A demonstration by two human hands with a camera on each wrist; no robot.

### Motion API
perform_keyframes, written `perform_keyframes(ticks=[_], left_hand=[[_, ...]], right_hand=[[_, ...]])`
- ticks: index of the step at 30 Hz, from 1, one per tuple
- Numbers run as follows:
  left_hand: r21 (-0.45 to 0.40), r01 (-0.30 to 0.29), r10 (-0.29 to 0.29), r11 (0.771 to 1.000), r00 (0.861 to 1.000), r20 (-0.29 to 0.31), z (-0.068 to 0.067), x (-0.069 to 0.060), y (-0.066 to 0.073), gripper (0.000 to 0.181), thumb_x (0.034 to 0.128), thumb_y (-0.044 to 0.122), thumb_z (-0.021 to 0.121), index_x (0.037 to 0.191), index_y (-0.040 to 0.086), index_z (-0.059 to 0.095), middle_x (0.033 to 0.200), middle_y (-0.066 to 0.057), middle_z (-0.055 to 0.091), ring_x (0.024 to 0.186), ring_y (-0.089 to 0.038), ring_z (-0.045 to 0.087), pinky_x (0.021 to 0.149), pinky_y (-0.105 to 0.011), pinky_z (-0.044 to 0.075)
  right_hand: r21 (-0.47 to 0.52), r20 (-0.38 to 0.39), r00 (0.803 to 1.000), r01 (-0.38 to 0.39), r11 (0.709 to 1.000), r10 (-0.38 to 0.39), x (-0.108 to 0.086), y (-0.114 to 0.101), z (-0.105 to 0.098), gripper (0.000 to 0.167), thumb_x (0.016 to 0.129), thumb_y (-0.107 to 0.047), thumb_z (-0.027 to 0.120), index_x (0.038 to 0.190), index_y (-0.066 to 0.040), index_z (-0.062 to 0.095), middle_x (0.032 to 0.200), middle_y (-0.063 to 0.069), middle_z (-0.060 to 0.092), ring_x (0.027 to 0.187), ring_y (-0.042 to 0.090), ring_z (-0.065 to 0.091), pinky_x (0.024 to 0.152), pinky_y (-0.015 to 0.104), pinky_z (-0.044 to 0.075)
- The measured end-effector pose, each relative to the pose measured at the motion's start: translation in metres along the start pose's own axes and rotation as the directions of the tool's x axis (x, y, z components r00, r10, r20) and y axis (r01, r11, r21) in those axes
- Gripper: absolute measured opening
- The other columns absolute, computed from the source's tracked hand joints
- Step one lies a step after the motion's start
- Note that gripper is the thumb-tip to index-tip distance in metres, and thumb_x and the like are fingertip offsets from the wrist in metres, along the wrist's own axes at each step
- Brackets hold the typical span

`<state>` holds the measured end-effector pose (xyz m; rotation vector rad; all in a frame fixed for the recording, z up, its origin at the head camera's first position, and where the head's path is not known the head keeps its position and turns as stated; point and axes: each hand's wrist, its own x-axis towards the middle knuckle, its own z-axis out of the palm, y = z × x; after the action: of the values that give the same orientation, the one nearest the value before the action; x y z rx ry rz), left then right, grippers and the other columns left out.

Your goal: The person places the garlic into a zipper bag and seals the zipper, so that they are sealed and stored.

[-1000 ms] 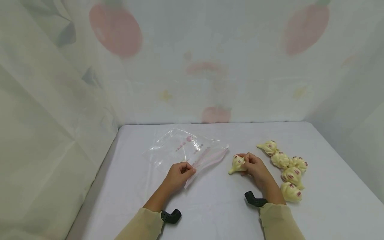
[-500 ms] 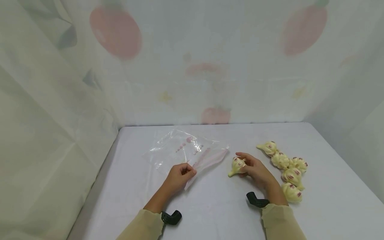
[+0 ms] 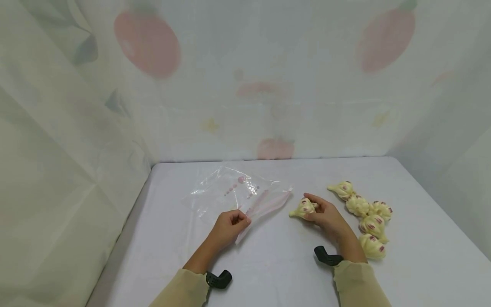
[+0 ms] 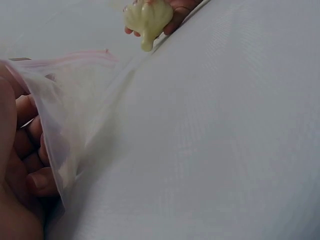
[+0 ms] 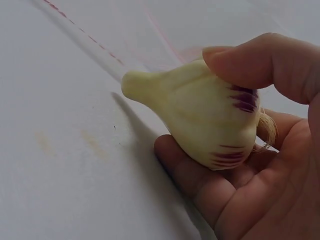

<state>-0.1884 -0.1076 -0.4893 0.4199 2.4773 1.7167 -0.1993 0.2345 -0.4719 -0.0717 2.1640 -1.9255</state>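
A clear zip bag (image 3: 230,192) with a pink zip edge lies on the table, and my left hand (image 3: 229,228) pinches its near corner. In the left wrist view the bag's mouth (image 4: 65,57) gapes a little beside the curled fingers. My right hand (image 3: 327,217) holds a garlic bulb (image 3: 304,207) just right of the bag. Seen from the right wrist, the bulb (image 5: 195,110) is pale yellow with purple streaks; the thumb lies on top, fingers underneath. Its stem points left toward the bag, its roots toward the palm.
Several more garlic bulbs (image 3: 372,224) sit in a bent row to the right of my right forearm. The white table (image 3: 276,264) ends at a printed fabric backdrop (image 3: 276,119), and a draped curtain (image 3: 76,179) hangs along the left side.
The garlic bulb has turned in my right fingers, so its stem swings from pointing down-left to pointing left. My left hand and the bag stay almost still.
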Motion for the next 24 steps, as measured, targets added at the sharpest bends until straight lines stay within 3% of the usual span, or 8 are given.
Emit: perform_keyframes(ticks=[2, 7, 11, 17, 24], left_hand=[[-0.002, -0.011, 0.011, 1.0, 1.0, 0.0, 0.0, 0.0, 0.001, 0.011, 0.0897, 0.021, 0.071, 0.081, 0.014, 0.07, 0.066, 0.004, 0.053, 0.06, -0.006, 0.045, 0.052, -0.02, 0.038], [0.005, -0.033, 0.033, 0.999, 0.999, 0.001, 0.0, 0.001, 0.001, 0.013, 0.0904, 0.022, 0.071, 0.082, 0.013, 0.069, 0.065, 0.004, 0.053, 0.059, -0.006, 0.044, 0.051, -0.021, 0.038], [0.014, -0.02, 0.02, 1.0, 1.0, 0.002, 0.0, 0.001, 0.002, 0.012, 0.0905, 0.022, 0.071, 0.081, 0.014, 0.069, 0.066, 0.004, 0.054, 0.059, -0.006, 0.045, 0.051, -0.02, 0.039], [0.027, -0.017, 0.017, 0.999, 1.0, 0.003, 0.002, 0.001, 0.002, 0.012, 0.0905, 0.021, 0.071, 0.081, 0.014, 0.069, 0.067, 0.002, 0.055, 0.059, -0.007, 0.046, 0.052, -0.021, 0.04], [0.05, -0.035, 0.037, 0.998, 0.999, -0.033, 0.005, 0.0, 0.003, 0.012, 0.0899, 0.022, 0.071, 0.081, 0.016, 0.068, 0.067, 0.004, 0.054, 0.061, -0.008, 0.048, 0.052, -0.02, 0.04]], right_hand=[[-0.008, 0.0, 1.0, 0.008, 1.0, -0.008, 0.0, -0.001, 0.001, 0.074, 0.083, -0.005, 0.074, 0.149, -0.009, 0.04, 0.1, 0.001, 0.053, 0.077, 0.007, 0.05, 0.062, 0.023, 0.046], [-0.016, 0.01, 0.997, 0.07, 0.997, -0.07, 0.002, -0.004, 0.006, 0.07, 0.084, -0.006, 0.074, 0.145, -0.004, 0.039, 0.122, 0.004, 0.046, 0.086, 0.008, 0.056, 0.072, 0.025, 0.051], [-0.066, 0.004, 0.994, 0.108, 0.992, -0.108, 0.004, -0.008, 0.016, 0.071, 0.084, -0.011, 0.076, 0.145, -0.01, 0.041, 0.134, 0.008, 0.042, 0.092, 0.01, 0.06, 0.078, 0.026, 0.052], [-0.233, -0.07, 0.995, 0.056, 0.971, -0.074, 0.009, -0.012, 0.033, 0.067, 0.081, -0.023, 0.081, 0.141, -0.026, 0.05, 0.143, 0.007, 0.044, 0.1, 0.019, 0.059, 0.075, 0.031, 0.049], [-0.336, -0.102, 0.991, 0.049, 0.941, -0.088, 0.013, -0.012, 0.048, 0.068, 0.077, -0.027, 0.084, 0.137, -0.024, 0.052, 0.142, 0.005, 0.051, 0.105, 0.024, 0.06, 0.073, 0.032, 0.049]])
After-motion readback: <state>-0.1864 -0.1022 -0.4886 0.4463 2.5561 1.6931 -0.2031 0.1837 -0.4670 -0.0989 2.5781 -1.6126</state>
